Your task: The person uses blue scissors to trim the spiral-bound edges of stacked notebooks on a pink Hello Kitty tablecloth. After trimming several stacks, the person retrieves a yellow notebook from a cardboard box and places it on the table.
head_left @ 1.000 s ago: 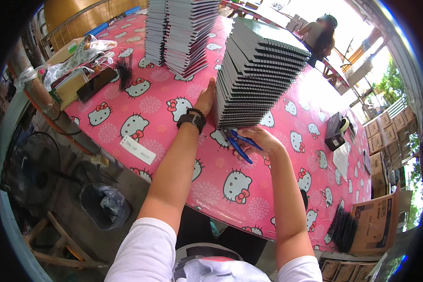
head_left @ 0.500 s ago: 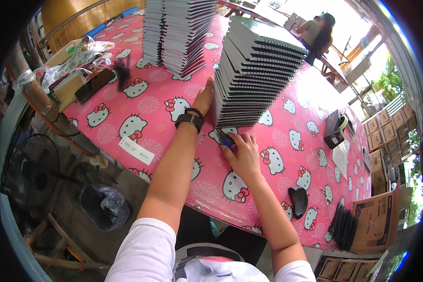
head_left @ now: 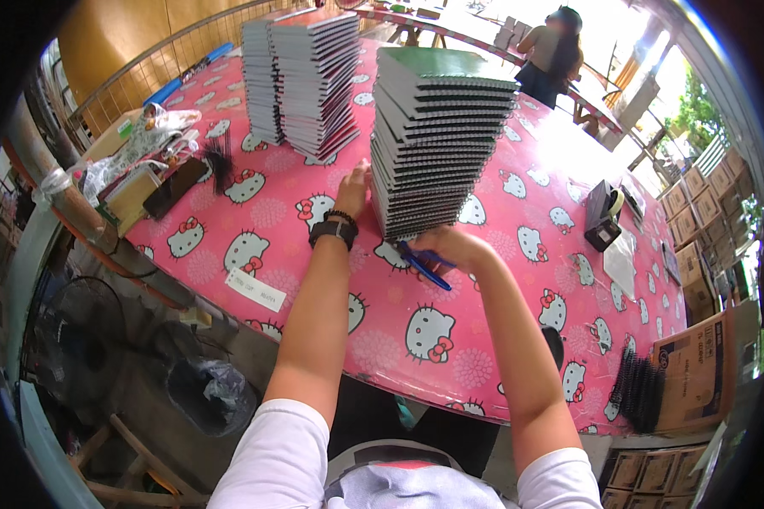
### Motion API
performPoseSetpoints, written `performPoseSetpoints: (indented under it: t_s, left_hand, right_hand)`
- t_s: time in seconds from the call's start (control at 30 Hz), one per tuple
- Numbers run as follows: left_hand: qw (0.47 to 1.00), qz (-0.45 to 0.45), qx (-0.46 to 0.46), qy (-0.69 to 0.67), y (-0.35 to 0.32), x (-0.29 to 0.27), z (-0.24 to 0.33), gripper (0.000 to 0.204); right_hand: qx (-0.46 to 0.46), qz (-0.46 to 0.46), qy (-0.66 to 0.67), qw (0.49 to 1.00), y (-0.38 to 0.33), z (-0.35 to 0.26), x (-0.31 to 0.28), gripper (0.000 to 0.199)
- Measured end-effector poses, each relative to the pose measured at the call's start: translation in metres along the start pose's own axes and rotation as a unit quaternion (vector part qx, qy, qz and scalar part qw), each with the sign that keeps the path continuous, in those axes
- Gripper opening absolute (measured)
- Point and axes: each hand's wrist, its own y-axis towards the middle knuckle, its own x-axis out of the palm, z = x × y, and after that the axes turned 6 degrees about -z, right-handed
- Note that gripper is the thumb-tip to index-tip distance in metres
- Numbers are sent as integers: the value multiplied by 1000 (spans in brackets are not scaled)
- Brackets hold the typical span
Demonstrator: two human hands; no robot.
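Left of centre, my L hand [head_left: 355, 188] is open, fingers laid along the L side of the notebook stack [head_left: 441, 140]; can't tell how hard it presses, fingertips partly hidden. Best kept flat & steady there, I'd say, so the pile doesn't skew. Stack's upper-centre of the frame, on the pink tablecloth [head_left: 382, 348]. Just below its bottom corner, mid-frame, are the blue-handled pliers [head_left: 430, 273]. R hand [head_left: 457, 246] is curled round the handles, approx. half closed; can't tell if the jaws are gripping anything. For a clean job: nose square on the coil end, clear of cover & pages, short squeeze, wrist loose, no tugging on the pile.

Directions, L to R: stack's long axis runs nr upright, top tipped slightly R, coil edges facing right & toward me, green cover up. Pliers' long axis slants: nose up-left at the stack's foot, handle ends down-right.
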Motion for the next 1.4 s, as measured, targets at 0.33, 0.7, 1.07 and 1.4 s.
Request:
performPoseSetpoints:
  t_s: [0.33,0.7,1.07,1.4]
  left_hand:
    - [927,-151,78,335,-35,-5,28,51]
    - [935,32,3,353,-147,63,71,54]
    - [986,-40,-116,-113,-187,153,53,53]
    - [959,71,-59,-266,-186,271,40,72]
  right_hand:
    - [-19,183,61,981,-133,40,54,51]
    - [-221,266,490,800,-233,89,88,39]
    - [-264,278,703,599,-217,95,92,43]
    - [-275,292,723,563,-228,95,95,49]
